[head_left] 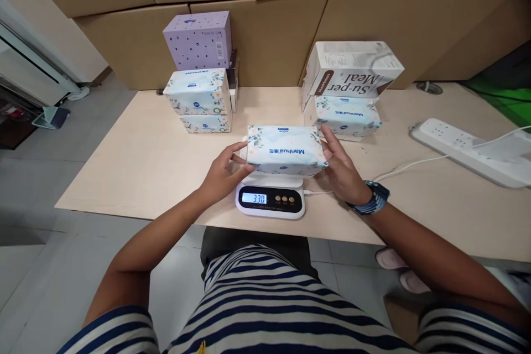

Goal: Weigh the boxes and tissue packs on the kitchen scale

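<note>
Head view. Striped shirt (269, 315), nearest the camera, at the counter's (136, 171) edge. Left hand (224, 174) and right hand (343, 171): grip half-curled, a Manhua tissue pack (286, 146) clasped between them by its ends. Pack located over a white digital scale (271, 210); whether it bears fully on the plate, cannot tell. Display (254, 198) lit, apparently 3.30. Progress, as judged: pack at the scale, hands not yet off it; which others are done or left, cannot tell. At back left, two stacked tissue packs (198, 102), purple spotted carton (197, 44) behind; at back right, one tissue pack (348, 113) near a Su-per Meal carton (352, 69). Held pack's orientation: long axis left to right, broad face up, lettering inverted to the wearer.
</note>
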A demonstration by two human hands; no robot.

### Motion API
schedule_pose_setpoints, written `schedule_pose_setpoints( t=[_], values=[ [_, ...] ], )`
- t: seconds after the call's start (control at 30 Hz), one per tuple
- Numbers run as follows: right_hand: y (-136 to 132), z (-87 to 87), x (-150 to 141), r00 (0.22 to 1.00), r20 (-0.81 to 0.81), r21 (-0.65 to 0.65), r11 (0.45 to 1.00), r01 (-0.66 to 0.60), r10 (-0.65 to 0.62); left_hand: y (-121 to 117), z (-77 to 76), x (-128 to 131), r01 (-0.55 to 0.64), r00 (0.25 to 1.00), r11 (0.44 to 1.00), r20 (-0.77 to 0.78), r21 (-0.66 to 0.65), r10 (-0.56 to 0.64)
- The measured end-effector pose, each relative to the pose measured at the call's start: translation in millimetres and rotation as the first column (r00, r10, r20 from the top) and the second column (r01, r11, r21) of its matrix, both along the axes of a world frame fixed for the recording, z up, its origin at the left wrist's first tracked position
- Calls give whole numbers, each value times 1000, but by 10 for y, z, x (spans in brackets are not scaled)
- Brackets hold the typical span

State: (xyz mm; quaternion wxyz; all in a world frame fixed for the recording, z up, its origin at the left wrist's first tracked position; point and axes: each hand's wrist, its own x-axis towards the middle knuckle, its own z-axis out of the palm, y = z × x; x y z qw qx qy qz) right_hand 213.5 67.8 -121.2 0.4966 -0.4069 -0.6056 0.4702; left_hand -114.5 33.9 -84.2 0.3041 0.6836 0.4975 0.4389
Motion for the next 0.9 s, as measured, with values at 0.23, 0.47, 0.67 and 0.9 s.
schedule_pose_setpoints(
  t=[0.23, 0.47, 0.67, 0.9],
  values=[
    [-83, 179, -52, 970, -109, 115, 967, 229, -217, 268, -67, -204, -394, 913, 909, 171, 137, 370],
    [-142, 104, -73, 977, 189, 276, 960, 48, -103, 115, 13, -133, -87, 943, 992, 330, 93, 52],
    [-218, 29, -105, 919, 382, 414, 871, -266, 99, 34, -48, -141, 181, 971, 983, 162, -14, -177],
    [-202, 42, -122, 913, 336, 598, 802, -17, -231, 37, -23, -83, 42, 999, 999, 34, -25, -42]
  ],
)
